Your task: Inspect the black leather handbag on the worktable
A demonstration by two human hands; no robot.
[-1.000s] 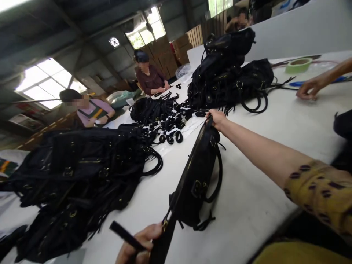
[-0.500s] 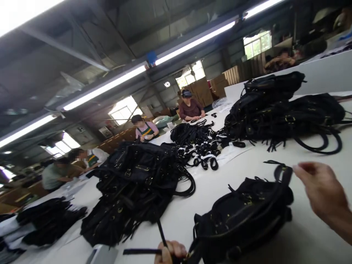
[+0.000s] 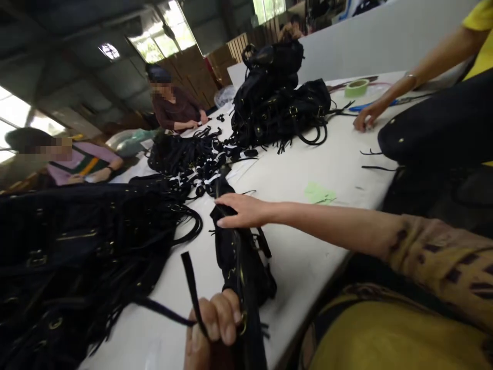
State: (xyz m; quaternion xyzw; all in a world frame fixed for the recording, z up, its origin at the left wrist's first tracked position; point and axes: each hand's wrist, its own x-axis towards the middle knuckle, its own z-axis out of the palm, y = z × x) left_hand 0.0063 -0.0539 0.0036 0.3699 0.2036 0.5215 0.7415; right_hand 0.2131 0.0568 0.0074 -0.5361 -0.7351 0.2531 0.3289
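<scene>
Bag: black bag (image 3: pixel 241 257) stands on its edge on white table (image 3: pixel 346 174), near front edge, between both hands
L hand: left hand (image 3: pixel 211 329) at bottom of view; fingers curled tight round a thin black strap (image 3: pixel 191 288) & near end of bag; looks shut on both
R hand: right hand (image 3: pixel 244 210) lies flat on far top end of bag; fingers straight, wide open, pressing, not gripping
Nearby: big pile of black bags (image 3: pixel 77 252) just left of it; bundle of straps w/ white bands (image 3: pixel 200 164) behind; 2nd bag pile (image 3: pixel 277 97) further back; green paper slip (image 3: pixel 319 193) on table to the right; green tape roll (image 3: pixel 356 87) far back
Others: co-worker's hand (image 3: pixel 365 117) rests on table at right, well apart; 2 more people sit at far left side
Could go wrong: I think bag could tip over or slide off front edge, bc R hand only presses & has no hold; loose strap could snag on left pile if pulled
Changed vs 0.5 s ago: bag lay wide across the view w/ R hand off it, in the air; now bag is end-on & R hand is down on top; L hand still has strap; view has dipped, roof lights gone
</scene>
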